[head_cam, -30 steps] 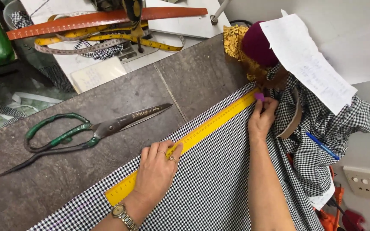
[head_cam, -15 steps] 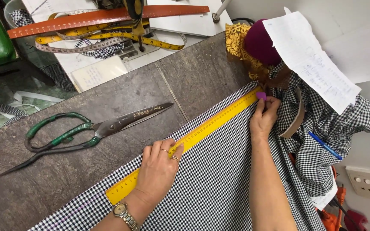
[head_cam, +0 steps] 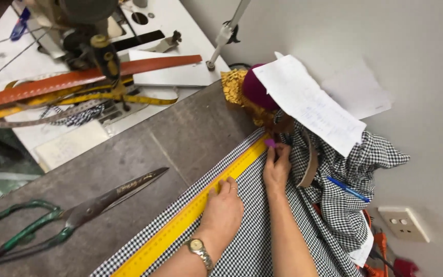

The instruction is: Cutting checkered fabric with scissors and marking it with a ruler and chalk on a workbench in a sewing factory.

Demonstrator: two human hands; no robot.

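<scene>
A long yellow ruler (head_cam: 190, 218) lies along the edge of black-and-white checked fabric (head_cam: 262, 241) on a dark worktable (head_cam: 144, 154). My left hand (head_cam: 224, 208), with a wristwatch, presses flat on the ruler near its middle. My right hand (head_cam: 277, 164) pinches a small purple piece of chalk (head_cam: 270, 143) at the ruler's far end, touching the fabric there.
Large green-handled scissors (head_cam: 67, 218) lie on the table to the left. Behind are a sewing machine (head_cam: 88, 31), an orange-brown strip (head_cam: 78, 79) and a yellow measuring tape (head_cam: 114, 97). A written paper sheet (head_cam: 308, 105), maroon cloth (head_cam: 254, 90) and a blue pen (head_cam: 347, 189) sit on bunched fabric at right.
The camera view has shifted, so the table sits lower and further right in frame. Both hands keep their places on the ruler and at its far end.
</scene>
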